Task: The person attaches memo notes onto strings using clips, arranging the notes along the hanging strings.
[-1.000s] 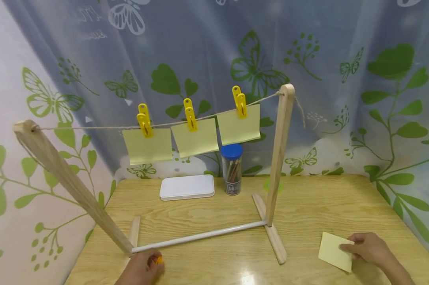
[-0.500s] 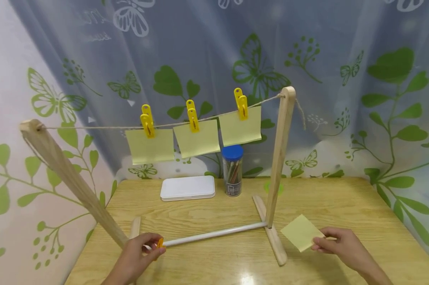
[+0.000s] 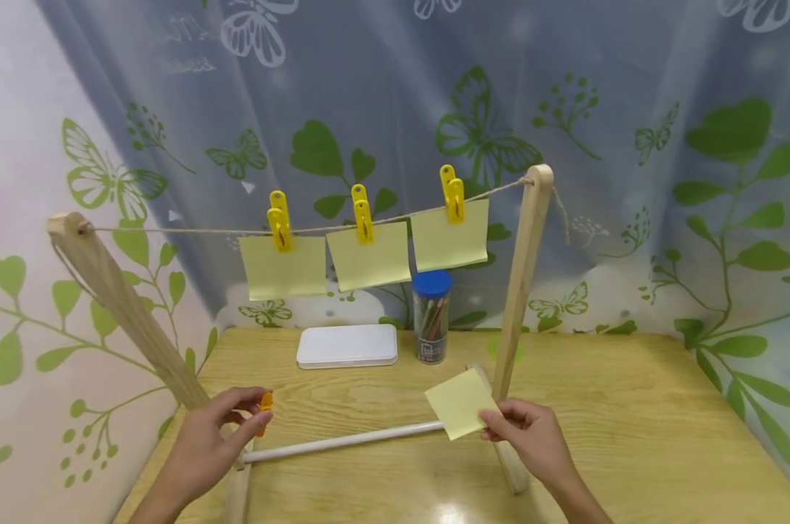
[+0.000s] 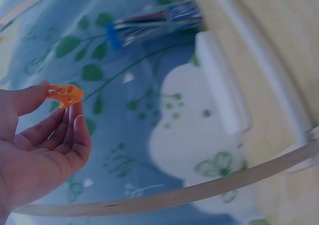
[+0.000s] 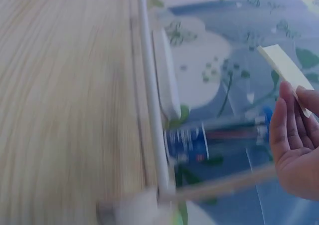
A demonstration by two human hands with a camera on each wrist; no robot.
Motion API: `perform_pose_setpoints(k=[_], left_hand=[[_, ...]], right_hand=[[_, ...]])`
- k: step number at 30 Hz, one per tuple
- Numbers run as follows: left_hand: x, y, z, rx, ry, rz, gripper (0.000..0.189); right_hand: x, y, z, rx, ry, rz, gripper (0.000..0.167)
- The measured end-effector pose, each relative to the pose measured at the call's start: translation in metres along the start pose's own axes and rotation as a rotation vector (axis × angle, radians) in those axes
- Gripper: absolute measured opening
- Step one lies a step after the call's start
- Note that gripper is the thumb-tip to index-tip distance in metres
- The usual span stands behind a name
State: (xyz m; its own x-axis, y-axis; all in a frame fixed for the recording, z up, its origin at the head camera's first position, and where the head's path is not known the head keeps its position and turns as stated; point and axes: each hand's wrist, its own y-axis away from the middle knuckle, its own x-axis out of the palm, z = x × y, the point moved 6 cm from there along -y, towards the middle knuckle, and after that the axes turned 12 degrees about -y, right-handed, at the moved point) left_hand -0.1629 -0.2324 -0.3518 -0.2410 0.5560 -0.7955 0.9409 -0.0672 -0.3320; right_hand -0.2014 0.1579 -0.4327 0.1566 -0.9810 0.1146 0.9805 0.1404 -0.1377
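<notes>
Between thumb and fingers, my left hand point(image 3: 204, 437) pinches an orange plastic clip point(image 3: 265, 413), raised near the stand's left post. The same clip point(image 4: 66, 93) shows at the fingertips in the left wrist view. My right hand point(image 3: 532, 440) pinches a yellow sticky note point(image 3: 461, 402) by its right corner, in front of the right post's foot. From the twine point(image 3: 165, 231) above hang three yellow notes, the left point(image 3: 285, 273), the middle point(image 3: 370, 258) and the right point(image 3: 451, 236). Each hangs under a yellow clip, such as the left clip point(image 3: 280, 224).
The twine runs between a left wooden post point(image 3: 126, 313) and a right wooden post point(image 3: 522, 284). A white rod point(image 3: 342, 442) joins their feet low over the table point(image 3: 630, 422). Behind stand a white case point(image 3: 347, 346) and a blue-lidded clear jar point(image 3: 431, 324) of pencils.
My left hand has lifted the orange clip up from the table by the left foot. My right hand has carried the note leftward and up, from the table's right side to the right post.
</notes>
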Motion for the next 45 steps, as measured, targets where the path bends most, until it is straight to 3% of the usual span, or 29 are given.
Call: perform_pose_setpoints(k=[6,10,17,19,24,32,37,42,45], left_hand=[[-0.039,-0.008,-0.022,0.158,0.159,-0.205,0.032],[-0.065,-0.015,-0.036,0.219,0.216,-0.306,0.034],[-0.109,-0.031,-0.058,0.296,0.644,-0.489,0.028],[-0.118,-0.035,-0.068,0.313,0.708,-0.520,0.027],[-0.138,-0.047,-0.086,0.346,0.785,-0.545,0.024],[-0.167,-0.072,-0.101,0.362,0.776,-0.617,0.019],[-0.177,-0.081,-0.103,0.320,0.796,-0.622,0.018],[-0.179,-0.091,-0.100,0.265,0.848,-0.553,0.018],[-0.180,-0.095,-0.098,0.207,0.843,-0.550,0.017]], right_hand=[[0.051,-0.018,-0.001,0.010,-0.106,0.009,0.028],[0.091,-0.031,0.007,-0.005,-0.239,0.089,0.030],[0.154,-0.054,0.022,-0.045,-0.265,0.183,0.024],[0.170,-0.061,0.026,-0.057,-0.256,0.192,0.022],[0.206,-0.072,0.040,-0.093,-0.258,0.230,0.019],[0.247,-0.081,0.066,-0.118,-0.275,0.275,0.023],[0.267,-0.086,0.072,-0.094,-0.326,0.275,0.025],[0.283,-0.093,0.075,-0.076,-0.363,0.250,0.019],[0.291,-0.096,0.080,-0.046,-0.402,0.246,0.019]])
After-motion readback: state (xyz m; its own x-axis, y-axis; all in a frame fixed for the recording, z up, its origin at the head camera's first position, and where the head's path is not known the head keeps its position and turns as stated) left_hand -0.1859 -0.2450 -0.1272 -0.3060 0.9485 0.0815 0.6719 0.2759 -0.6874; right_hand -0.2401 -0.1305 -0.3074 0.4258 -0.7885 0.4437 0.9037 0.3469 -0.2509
